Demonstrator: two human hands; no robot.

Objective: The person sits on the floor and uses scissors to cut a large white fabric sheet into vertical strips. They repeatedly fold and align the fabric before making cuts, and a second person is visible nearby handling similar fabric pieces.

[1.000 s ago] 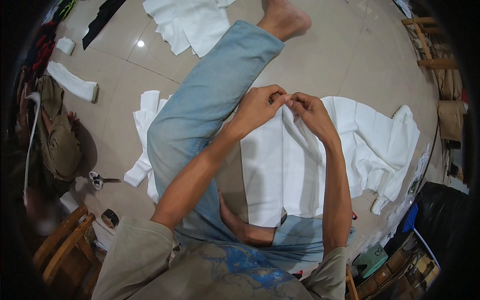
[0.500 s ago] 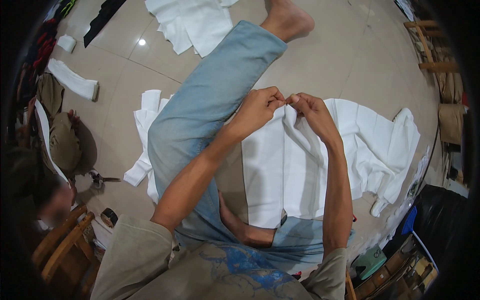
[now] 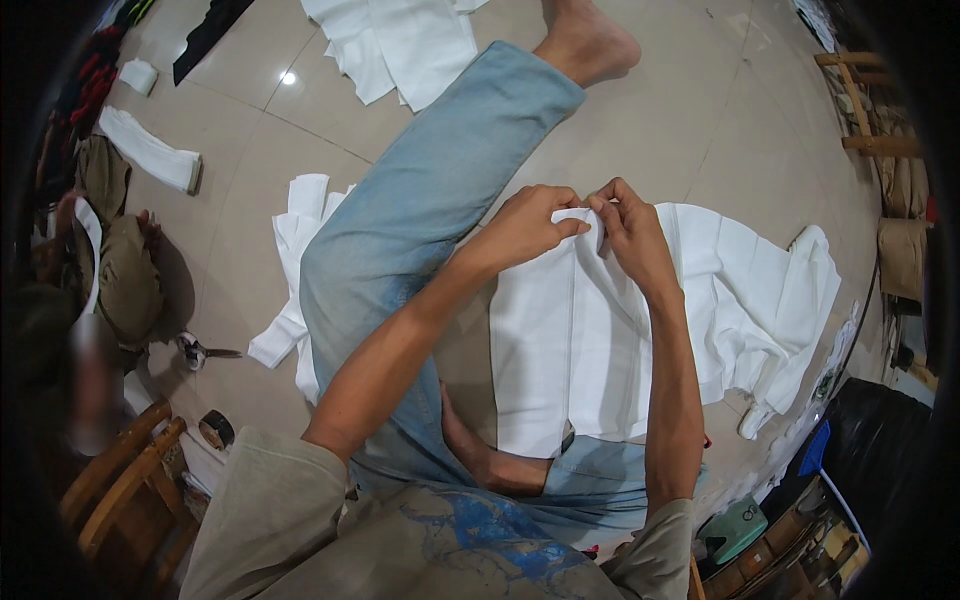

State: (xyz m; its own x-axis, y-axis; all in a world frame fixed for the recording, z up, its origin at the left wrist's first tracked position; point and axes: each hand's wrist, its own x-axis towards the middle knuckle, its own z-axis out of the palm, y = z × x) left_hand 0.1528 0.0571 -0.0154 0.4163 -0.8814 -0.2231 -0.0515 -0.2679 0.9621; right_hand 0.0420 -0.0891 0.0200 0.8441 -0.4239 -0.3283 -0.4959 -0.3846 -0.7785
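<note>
A white cloth (image 3: 530, 340), which looks like a knitted garment piece, lies over my folded leg and spreads to the right across the floor. At its far upper edge my left hand (image 3: 530, 228) has the fabric between thumb and fingers, the thumb on the near side. Close beside it, my right hand (image 3: 635, 238) pinches the same edge with thumb and forefinger. A raised fold runs down the cloth from between the two hands. Whether anything small is held in the fingertips cannot be made out.
More white pieces lie on the tiled floor ahead (image 3: 400, 45) and left of my jeans (image 3: 390, 190). Scissors (image 3: 205, 352) rest near another person (image 3: 125, 280) at the left, who has a white strip. Wooden chairs (image 3: 125, 480), a green container (image 3: 735, 528) and a black bag (image 3: 875, 430) stand around.
My left thumb has come away from the fingertips and lower on the cloth's edge, and my right fingers have shifted slightly right and up. At the left, the other person's white strip has moved.
</note>
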